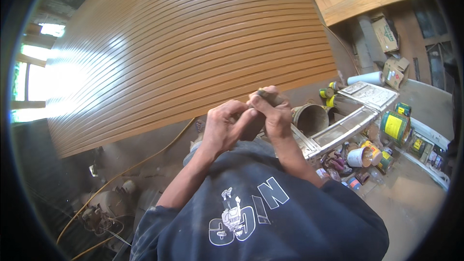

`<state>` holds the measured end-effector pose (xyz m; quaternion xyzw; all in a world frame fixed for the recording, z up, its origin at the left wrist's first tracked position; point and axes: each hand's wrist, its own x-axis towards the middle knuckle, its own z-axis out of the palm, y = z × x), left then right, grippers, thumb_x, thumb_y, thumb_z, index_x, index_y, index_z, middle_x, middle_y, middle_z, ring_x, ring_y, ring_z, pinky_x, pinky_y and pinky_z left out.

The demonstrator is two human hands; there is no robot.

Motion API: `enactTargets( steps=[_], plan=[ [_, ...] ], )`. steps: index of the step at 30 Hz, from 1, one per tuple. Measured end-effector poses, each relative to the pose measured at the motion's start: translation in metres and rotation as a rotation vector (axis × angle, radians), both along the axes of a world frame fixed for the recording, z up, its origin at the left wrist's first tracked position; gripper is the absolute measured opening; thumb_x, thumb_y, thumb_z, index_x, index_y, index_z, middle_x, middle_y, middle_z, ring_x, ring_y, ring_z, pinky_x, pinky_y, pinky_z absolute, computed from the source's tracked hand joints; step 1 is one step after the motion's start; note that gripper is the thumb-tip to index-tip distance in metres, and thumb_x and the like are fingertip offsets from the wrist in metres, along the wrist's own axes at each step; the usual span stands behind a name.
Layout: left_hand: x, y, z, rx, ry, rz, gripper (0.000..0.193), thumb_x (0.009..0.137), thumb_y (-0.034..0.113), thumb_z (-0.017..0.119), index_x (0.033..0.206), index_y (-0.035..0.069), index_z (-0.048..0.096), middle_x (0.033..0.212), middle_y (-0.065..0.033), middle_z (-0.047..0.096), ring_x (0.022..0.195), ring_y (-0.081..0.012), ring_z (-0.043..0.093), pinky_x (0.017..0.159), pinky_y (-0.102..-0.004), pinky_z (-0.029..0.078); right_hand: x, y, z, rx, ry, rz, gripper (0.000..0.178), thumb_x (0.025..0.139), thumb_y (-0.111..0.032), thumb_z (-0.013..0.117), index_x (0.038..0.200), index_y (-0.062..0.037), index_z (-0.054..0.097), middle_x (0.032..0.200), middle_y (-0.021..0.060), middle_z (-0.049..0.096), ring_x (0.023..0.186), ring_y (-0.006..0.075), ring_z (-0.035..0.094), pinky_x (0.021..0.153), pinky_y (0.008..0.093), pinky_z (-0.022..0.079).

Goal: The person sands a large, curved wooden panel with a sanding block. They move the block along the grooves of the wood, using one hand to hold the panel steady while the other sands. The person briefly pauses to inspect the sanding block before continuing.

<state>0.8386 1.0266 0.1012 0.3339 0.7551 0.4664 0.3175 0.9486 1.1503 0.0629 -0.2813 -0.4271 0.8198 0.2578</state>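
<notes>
My left hand and my right hand meet in front of my body, thumbs close together. In my right hand's curled fingers is a small, dull grey-brown piece, flat or folded; its kind cannot be made out. My left hand is closed in a pinch beside it, its thumb tip almost at the right thumb. Whatever the left fingers hold is hidden. Just beyond both hands lies the edge of a large, glossy brown slatted wooden panel.
To the right, a whitish, stained wooden frame stands among paint cans, a bucket and a white tub. Cardboard boxes lie farther off. A yellow hose crosses the floor at left, near a dusty machine.
</notes>
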Motion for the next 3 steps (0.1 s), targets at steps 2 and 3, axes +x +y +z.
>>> enactTargets(
  steps=[2,3],
  plan=[
    [-0.0032,-0.0006,-0.0008,-0.056,0.058,-0.027,0.030,0.099,0.029,0.079,0.112,0.003,0.080,0.099,-0.0163,0.082,0.090,-0.0261,0.081,0.082,-0.0335,0.062,-0.0019,-0.0035,-0.0033,-0.101,0.053,-0.023,0.009,0.099,-0.009,0.080,0.103,-0.0059,0.072,0.094,0.0076,0.078,0.088,0.0137,0.073,0.080,0.0288,0.058],
    [-0.0050,0.0005,-0.0013,-0.077,0.070,-0.047,0.030,0.099,0.030,0.079,0.112,0.003,0.081,0.101,-0.0163,0.082,0.091,-0.0269,0.081,0.083,-0.0333,0.062,-0.0055,-0.0052,-0.0056,-0.154,0.135,-0.034,0.009,0.101,-0.010,0.079,0.106,-0.0052,0.073,0.095,0.0078,0.079,0.088,0.0148,0.074,0.081,0.0286,0.058]
  ],
)
